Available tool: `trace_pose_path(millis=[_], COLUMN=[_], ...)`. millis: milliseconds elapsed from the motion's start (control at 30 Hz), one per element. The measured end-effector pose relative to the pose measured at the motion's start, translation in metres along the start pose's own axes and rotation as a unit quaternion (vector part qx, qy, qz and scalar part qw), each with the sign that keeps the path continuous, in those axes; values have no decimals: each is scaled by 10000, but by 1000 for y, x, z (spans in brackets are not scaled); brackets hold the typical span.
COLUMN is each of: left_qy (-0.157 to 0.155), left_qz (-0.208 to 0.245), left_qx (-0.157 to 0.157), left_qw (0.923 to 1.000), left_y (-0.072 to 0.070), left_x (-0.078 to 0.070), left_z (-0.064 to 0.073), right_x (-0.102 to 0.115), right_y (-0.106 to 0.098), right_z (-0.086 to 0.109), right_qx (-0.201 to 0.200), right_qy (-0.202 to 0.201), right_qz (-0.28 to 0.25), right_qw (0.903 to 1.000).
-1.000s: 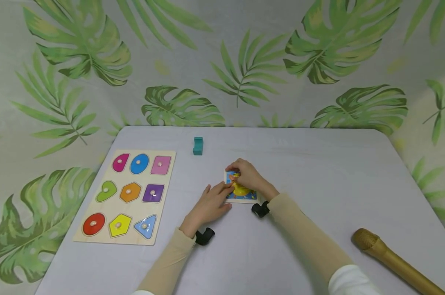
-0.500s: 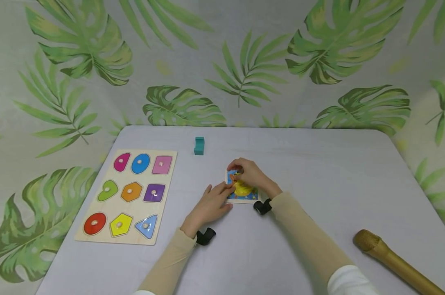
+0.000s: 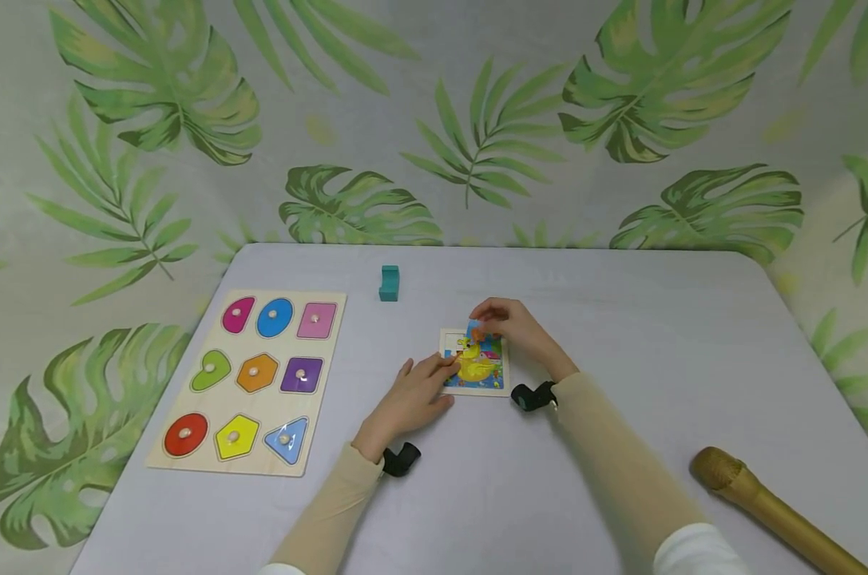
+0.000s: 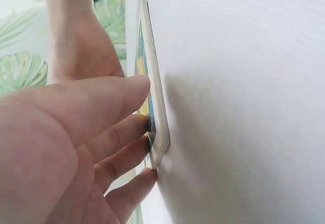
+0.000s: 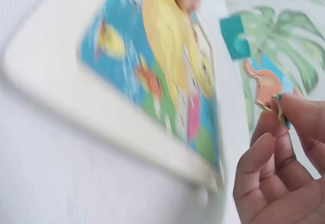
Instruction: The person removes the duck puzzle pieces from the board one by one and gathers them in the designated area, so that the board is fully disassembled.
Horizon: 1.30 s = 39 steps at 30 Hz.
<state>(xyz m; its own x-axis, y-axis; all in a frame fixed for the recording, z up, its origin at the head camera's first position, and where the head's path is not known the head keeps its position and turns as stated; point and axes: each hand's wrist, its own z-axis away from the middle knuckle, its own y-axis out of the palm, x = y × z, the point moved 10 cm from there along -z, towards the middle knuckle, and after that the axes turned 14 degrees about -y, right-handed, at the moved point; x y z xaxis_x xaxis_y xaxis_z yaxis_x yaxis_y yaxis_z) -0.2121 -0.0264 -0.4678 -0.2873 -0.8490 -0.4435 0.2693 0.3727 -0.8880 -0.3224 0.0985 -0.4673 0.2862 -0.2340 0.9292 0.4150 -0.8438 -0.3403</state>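
Observation:
A small jigsaw puzzle of a yellow duck on blue lies in a pale wooden frame at mid-table. My left hand lies at its left side, fingertips on the puzzle. In the left wrist view, the extended fingers and thumb touch the frame and picture. Above the top of the puzzle, my right hand pinches a blue and orange puzzle piece between thumb and finger. A bare pale patch shows in the puzzle's upper left corner.
To the left lies a wooden peg board with several coloured shapes. A teal block stands near the back edge of the table. A gold microphone lies at the front right. Leaf-print cloth hangs behind the table.
The right hand has lifted the puzzle piece out of the upper left corner and moved slightly right with it, baring the pale patch. The left hand has stayed in place.

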Motion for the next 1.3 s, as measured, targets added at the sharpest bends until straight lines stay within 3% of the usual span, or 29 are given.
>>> trace_pose_path(millis=[267, 467, 633, 1000, 1300], left_qy=[27, 40, 40, 46, -16], left_qz=[50, 70, 124, 182, 137], left_qx=[-77, -76, -72, -93, -270], left_qw=[10000, 9999, 9999, 9998, 9995], left_y=[0, 0, -1, -2, -3], left_x=[-1, 0, 0, -1, -3], left_z=[0, 1, 1, 1, -1], right_x=[-22, -29, -30, -25, -19], right_y=[-59, -81, -84, -77, -68], right_z=[27, 38, 39, 32, 33], right_qx=[-498, -623, -480, 40, 110], right_qy=[529, 627, 635, 468, 352], right_qz=[25, 203, 333, 1245, 2535], right_qw=[9974, 9959, 9963, 9911, 9666])
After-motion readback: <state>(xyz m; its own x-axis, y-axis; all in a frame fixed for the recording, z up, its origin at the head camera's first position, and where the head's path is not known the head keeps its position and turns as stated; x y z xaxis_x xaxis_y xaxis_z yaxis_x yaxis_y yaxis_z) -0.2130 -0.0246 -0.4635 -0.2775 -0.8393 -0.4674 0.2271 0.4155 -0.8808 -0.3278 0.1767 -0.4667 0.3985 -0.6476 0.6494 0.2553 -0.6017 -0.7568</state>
